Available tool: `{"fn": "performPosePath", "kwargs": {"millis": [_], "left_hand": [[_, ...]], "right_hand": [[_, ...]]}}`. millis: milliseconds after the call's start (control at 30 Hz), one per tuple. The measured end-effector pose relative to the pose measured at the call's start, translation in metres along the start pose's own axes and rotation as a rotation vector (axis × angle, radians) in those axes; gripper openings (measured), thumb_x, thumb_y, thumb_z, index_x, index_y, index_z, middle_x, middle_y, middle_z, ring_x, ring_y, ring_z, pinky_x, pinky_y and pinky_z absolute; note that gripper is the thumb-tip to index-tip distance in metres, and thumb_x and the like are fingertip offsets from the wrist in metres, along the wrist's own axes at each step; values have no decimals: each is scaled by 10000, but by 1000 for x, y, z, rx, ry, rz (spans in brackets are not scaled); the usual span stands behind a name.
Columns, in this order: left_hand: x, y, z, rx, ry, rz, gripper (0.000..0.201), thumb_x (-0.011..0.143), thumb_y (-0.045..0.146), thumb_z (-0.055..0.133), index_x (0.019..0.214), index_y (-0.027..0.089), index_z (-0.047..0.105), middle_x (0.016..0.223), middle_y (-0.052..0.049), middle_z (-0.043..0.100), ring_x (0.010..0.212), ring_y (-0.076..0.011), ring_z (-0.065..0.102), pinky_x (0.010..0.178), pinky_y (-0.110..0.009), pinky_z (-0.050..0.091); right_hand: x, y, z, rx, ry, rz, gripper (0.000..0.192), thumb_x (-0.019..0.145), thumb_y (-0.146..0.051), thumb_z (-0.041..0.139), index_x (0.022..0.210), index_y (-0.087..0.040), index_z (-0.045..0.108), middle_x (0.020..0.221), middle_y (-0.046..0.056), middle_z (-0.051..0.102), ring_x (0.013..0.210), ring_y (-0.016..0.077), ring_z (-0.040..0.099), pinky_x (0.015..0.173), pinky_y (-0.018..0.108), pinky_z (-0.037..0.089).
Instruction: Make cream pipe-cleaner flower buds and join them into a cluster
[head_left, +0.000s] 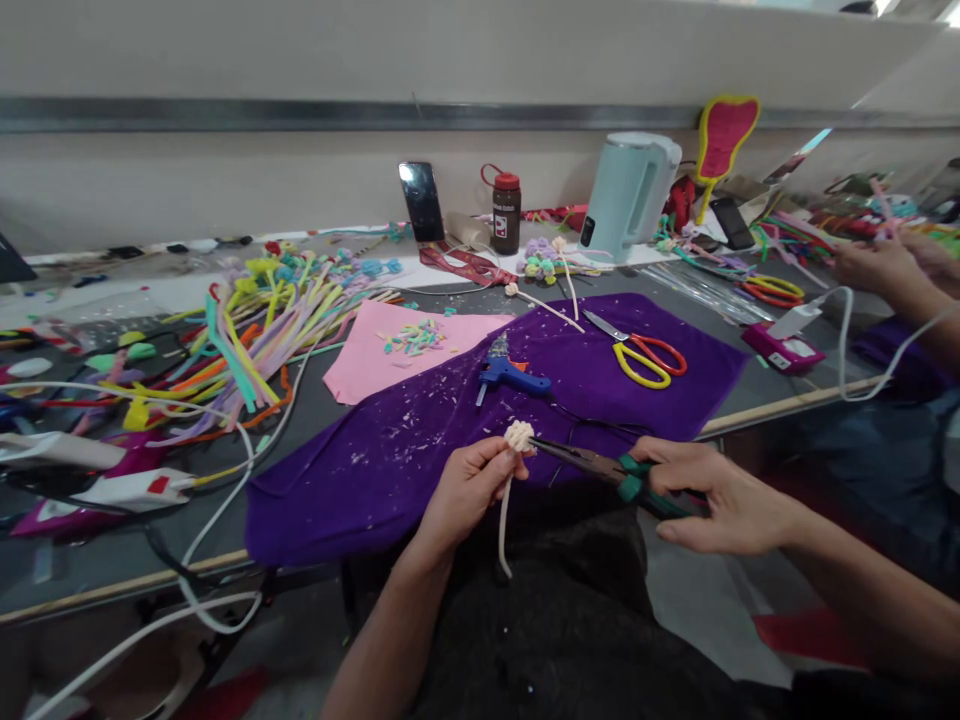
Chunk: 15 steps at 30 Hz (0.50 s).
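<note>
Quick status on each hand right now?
Left hand: closed, holding the white flower just under its head.
Right hand: closed around the green handles of the pliers.

Along the far wall, a dark phone leans upright left of a red-capped bottle, a pale-blue kettle stands farther right, then a red-and-yellow paddle, with a magenta power strip nearer at right.

one pliers (two scissors)
</note>
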<state>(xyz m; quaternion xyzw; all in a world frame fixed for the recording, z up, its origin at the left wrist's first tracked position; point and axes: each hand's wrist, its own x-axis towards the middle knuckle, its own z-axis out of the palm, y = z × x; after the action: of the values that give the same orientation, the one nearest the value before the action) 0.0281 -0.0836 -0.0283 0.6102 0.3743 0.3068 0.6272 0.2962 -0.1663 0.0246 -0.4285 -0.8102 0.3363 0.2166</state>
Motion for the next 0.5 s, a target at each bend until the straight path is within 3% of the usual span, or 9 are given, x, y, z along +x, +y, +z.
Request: {"fn": "performPosePath", "kwargs": {"millis": [500], "left_hand": [[-1,-6,3,148,66,33,239,821,315,469,745,147,621,503,45,402,461,-64,341,449,-187,253]], "right_hand": [[-2,7,0,122,-39,53,289,742,-310,580,586,-166,384,769,17,442,703,141,431,633,267,338]]}}
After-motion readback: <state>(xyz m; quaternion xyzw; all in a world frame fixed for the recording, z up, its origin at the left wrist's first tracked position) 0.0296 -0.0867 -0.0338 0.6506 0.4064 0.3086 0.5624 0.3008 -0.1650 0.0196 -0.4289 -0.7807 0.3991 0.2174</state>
